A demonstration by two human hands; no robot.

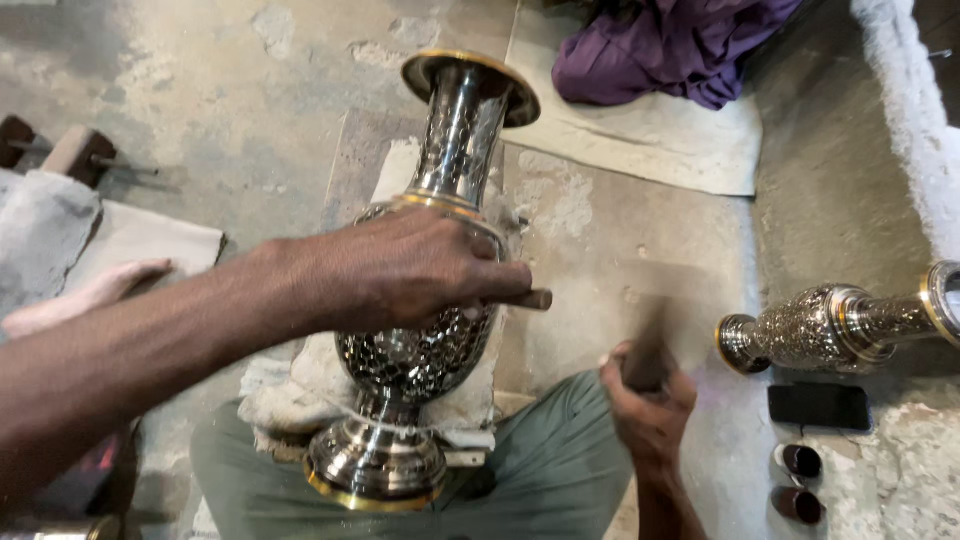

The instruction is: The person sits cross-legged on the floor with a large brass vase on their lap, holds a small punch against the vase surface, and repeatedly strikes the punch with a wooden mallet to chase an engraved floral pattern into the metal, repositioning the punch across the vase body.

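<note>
A tall silver metal vase with gold rims and an engraved belly lies on a pale cushion across my lap, mouth pointing away. My left hand rests over the vase's belly and grips a thin metal punch whose tip sticks out to the right. My right hand is to the right of the vase, closed around a blurred dark hammer handle, raised a little off the punch.
A second engraved vase lies on its side at the right. A black phone and two small dark pots sit below it. Purple cloth lies at the back. A bare foot shows at left.
</note>
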